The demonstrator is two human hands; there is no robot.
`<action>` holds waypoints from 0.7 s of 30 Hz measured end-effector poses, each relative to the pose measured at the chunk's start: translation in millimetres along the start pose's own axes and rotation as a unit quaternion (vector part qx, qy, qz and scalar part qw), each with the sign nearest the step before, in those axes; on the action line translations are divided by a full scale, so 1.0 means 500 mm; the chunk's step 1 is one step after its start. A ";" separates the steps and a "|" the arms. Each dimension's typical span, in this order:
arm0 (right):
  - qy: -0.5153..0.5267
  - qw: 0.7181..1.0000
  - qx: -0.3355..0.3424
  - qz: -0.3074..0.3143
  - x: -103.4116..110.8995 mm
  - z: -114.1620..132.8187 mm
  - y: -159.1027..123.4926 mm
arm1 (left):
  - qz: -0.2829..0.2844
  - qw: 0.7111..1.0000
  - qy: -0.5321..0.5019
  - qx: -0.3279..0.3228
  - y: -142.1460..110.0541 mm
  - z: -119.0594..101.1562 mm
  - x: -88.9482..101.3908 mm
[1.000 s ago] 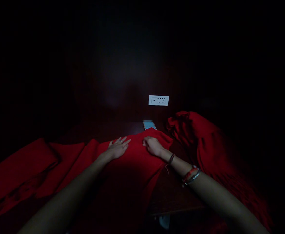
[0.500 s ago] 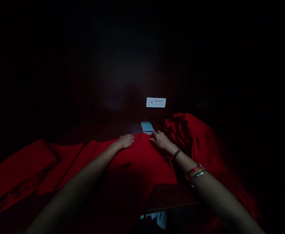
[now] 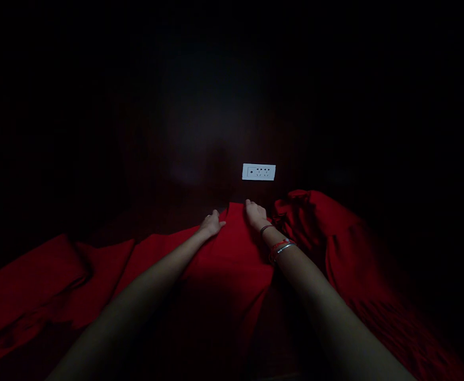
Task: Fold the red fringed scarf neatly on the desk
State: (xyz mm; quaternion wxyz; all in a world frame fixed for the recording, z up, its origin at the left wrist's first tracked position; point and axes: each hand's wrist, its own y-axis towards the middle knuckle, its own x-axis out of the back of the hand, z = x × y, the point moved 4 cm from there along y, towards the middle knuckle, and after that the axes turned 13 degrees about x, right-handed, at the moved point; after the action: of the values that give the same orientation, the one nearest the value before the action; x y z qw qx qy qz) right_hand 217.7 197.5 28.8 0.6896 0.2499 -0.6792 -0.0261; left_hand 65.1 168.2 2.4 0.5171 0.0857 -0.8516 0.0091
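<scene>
Red cloth (image 3: 235,254) lies across the table (image 3: 168,216), its far edge reaching up between the two hands near the table's far edge. At the left part of that cloth edge, the left hand (image 3: 211,223) has its thumb stretched out over the fabric; the other fingers are mostly hidden, so whether it pinches the cloth cannot be told. Near the cloth's far right corner, the right hand (image 3: 256,214) is curled with the knuckles up and the fingertips out of sight, and its hold cannot be made out either. A dark band (image 3: 266,228) circles the right wrist, with a red bracelet and a silver bangle (image 3: 286,247) further up the forearm. Both forearms are cut off by the bottom of the view. Toward the table's near edge the cloth sinks into shadow and its end is lost. Folded red fabric spreads leftward, where its joins are unclear. Beyond the right arm lies a bunched red textile (image 3: 346,254) with a fringe. On the dark wall behind is a white socket panel (image 3: 258,172); all around it, blackness hides the rest.
</scene>
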 end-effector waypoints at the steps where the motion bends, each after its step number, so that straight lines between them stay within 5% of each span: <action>1: -0.014 1.000 0.001 0.000 -0.007 0.003 0.007 | -0.001 1.000 0.024 -0.006 -0.009 0.002 -0.006; 7: -0.053 0.997 -0.011 -0.046 -0.025 -0.006 0.039 | 0.109 0.982 0.129 -0.083 -0.074 0.042 -0.037; 11: -0.033 0.998 0.016 -0.054 -0.008 0.026 0.029 | 0.105 0.979 0.161 -0.061 -0.057 0.088 -0.018; 14: 0.042 0.994 0.094 0.040 -0.009 0.085 -0.031 | 0.110 0.979 0.166 -0.043 -0.045 0.110 -0.023; 17: 0.123 0.961 0.166 0.185 -0.026 0.137 -0.136 | 0.104 0.978 0.173 -0.062 -0.055 0.111 -0.036; 21: 0.140 0.952 0.141 0.231 -0.022 0.139 -0.253 | 0.088 0.976 0.166 -0.108 -0.095 0.088 -0.043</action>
State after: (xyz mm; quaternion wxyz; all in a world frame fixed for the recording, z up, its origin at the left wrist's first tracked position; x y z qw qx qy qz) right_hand 189.4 69.5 -32.7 0.7227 0.1822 -0.6118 0.2651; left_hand 43.7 119.6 -40.4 0.6547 -0.0487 -0.7540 -0.0235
